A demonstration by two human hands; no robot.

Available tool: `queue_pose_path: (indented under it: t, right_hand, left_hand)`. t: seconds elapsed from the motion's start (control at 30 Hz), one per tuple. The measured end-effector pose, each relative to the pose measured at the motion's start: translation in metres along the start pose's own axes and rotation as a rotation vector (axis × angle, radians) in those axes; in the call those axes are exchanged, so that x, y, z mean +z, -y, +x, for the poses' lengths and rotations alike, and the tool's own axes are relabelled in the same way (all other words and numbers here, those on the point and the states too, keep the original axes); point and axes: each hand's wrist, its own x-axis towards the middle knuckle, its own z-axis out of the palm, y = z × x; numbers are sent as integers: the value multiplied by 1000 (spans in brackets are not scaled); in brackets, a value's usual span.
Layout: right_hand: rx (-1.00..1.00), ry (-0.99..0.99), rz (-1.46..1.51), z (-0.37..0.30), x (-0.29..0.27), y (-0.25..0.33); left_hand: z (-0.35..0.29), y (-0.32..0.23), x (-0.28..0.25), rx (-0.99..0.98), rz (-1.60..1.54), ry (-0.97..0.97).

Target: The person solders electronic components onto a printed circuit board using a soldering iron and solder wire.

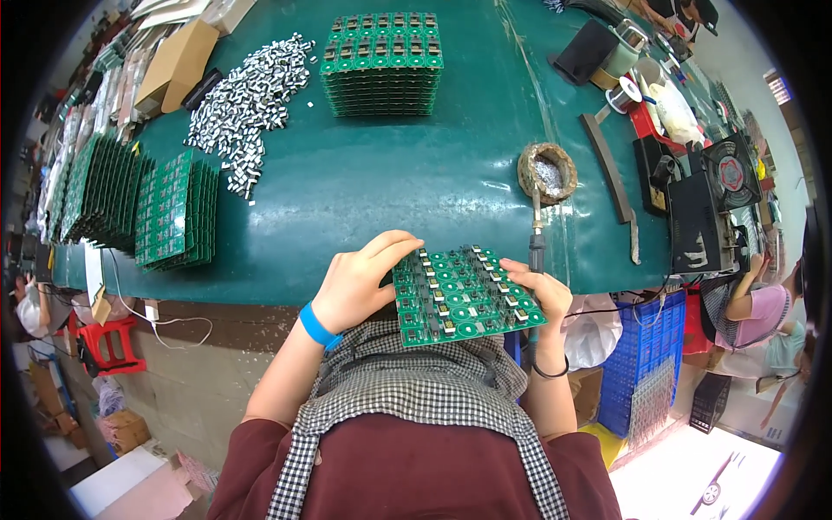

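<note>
A green circuit board panel (468, 299) with rows of small dark and white parts is held tilted at the table's front edge. My left hand (360, 277) grips its left side, thumb below and fingers at the top corner. My right hand (542, 295) is closed on its right side. Just beyond that hand lies a soldering iron (537, 247), its tip end resting at a round, crusted pot (548, 173) with silvery contents. Whether my right fingers touch the iron's handle, I cannot tell.
Stacked circuit boards (381, 69) stand at the far middle; more board stacks (178, 212) stand at left. A pile of small silver components (256, 104) spreads beside a cardboard box (178, 65). At right are a metal bar (607, 165), a black fan unit (715, 199) and a solder spool (622, 95).
</note>
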Motion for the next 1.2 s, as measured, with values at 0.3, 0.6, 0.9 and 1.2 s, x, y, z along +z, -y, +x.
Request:
queue_pose_path:
  t: [0.3, 0.6, 0.9, 1.2]
  right_hand:
    - [-40, -1, 22, 1, 1, 1]
    - [-36, -30, 52, 1, 2, -1]
    - [4, -23, 56, -3, 2, -1]
    - [-50, -38, 10, 0, 4, 4]
  left_hand:
    - [8, 5, 11, 12, 58, 76]
    - [12, -3, 9, 25, 139, 141]
    - [3, -2, 11, -55, -79, 9]
    - [0, 0, 10, 14, -64, 10]
